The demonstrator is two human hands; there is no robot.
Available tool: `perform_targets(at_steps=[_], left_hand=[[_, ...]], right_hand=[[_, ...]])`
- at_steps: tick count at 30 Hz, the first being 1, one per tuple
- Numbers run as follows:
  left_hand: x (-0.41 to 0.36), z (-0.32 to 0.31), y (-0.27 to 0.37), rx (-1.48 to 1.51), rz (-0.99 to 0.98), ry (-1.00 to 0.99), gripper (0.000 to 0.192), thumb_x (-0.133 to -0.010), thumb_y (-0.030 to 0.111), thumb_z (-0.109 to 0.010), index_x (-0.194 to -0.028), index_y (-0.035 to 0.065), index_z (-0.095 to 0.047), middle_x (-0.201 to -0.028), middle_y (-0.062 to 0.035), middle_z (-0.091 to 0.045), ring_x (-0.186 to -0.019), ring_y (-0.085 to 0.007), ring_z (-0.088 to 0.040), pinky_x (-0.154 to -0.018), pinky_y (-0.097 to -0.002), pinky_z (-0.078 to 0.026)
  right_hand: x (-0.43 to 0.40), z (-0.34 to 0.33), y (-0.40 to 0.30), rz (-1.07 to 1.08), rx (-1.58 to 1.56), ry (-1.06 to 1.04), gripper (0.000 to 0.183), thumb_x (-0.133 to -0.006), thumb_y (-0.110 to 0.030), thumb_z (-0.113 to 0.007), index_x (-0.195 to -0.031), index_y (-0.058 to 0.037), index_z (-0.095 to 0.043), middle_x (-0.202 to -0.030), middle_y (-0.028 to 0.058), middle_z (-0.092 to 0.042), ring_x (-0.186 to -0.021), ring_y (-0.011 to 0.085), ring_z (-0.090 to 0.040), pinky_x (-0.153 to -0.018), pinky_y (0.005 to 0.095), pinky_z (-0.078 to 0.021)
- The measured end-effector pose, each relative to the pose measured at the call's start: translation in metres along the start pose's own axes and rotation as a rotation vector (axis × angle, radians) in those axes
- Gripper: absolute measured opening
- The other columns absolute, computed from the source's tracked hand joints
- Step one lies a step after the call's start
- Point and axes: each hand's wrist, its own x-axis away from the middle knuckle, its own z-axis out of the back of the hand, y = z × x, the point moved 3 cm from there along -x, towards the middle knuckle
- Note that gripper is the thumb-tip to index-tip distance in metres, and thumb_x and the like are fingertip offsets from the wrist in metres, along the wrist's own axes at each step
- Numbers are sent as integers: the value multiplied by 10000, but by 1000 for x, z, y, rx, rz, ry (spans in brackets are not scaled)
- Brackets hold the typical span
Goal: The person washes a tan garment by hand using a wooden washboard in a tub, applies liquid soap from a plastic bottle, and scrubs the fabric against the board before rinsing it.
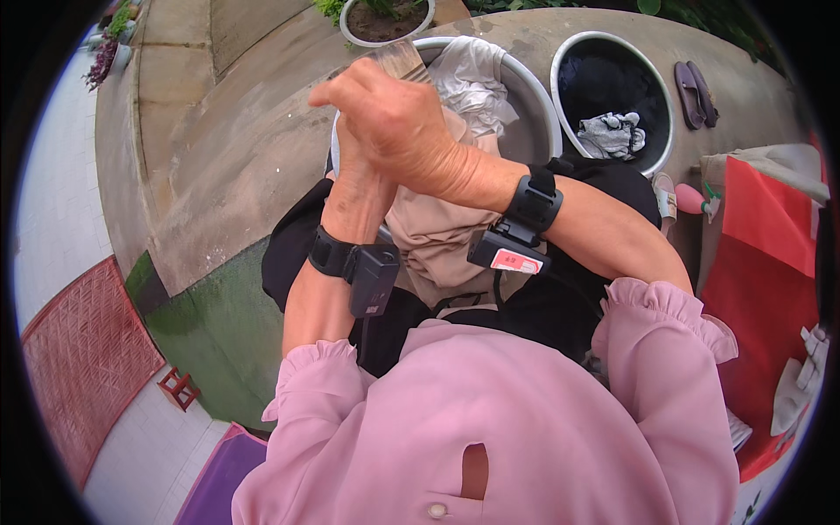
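Observation:
My right hand [397, 121] lies over my left hand [351, 141], near the left rim of a large metal basin [554, 125]. The right hand hides most of the left one, and whether either holds anything cannot be seen. Just behind them the end of a wooden washboard [403, 60] shows. Wet beige cloth [436, 230] lies bunched below my wrists, between my knees. White cloth [469, 79] hangs in the basin beyond my hands, above greyish water. Each wrist bears a strapped black device.
Right of the basin stands a second tub [671, 111] with dark contents and a grey cloth [610, 134]. Purple slippers [695, 95], a pink spray bottle [690, 198] and a red cloth or bag [755, 295] are further right. A potted plant [387, 39] stands beyond the basin.

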Motion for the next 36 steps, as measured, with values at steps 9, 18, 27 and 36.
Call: perform_targets(at_steps=[9,18,27,36], left_hand=[[-6,-18,0,747,436,211,223,-928,248,-440,-1053,68,-479,-999,-58,-541,-939,-168,-541,-797,-314,-467],[-2,-15,5,706,426,220,323,-918,300,-461,-1109,40,-473,-1086,-77,-541,-1016,-202,-540,-863,-366,-474],[-14,15,13,822,385,257,426,-950,378,-349,-1141,13,-457,-1132,-130,-527,-1036,-260,-534,-903,-411,-450],[-12,9,24,747,497,476,429,-958,387,-315,-1087,7,-467,-1092,-138,-526,-1012,-249,-535,-890,-418,-443]], right_hand=[[-9,5,49,-189,77,81,205,-748,25,-509,-907,-87,-575,-802,92,-563,-731,267,-596,-607,326,-482],[-14,1,49,-225,43,-34,195,-769,-54,-553,-961,-79,-579,-925,91,-599,-795,270,-600,-663,339,-479],[-30,13,48,-261,25,351,266,-763,-183,-602,-980,-41,-543,-839,171,-565,-789,337,-570,-687,380,-451],[12,26,24,-258,-145,-396,565,-703,-216,-636,-1179,26,-452,-1085,199,-540,-967,326,-548,-830,366,-435]])
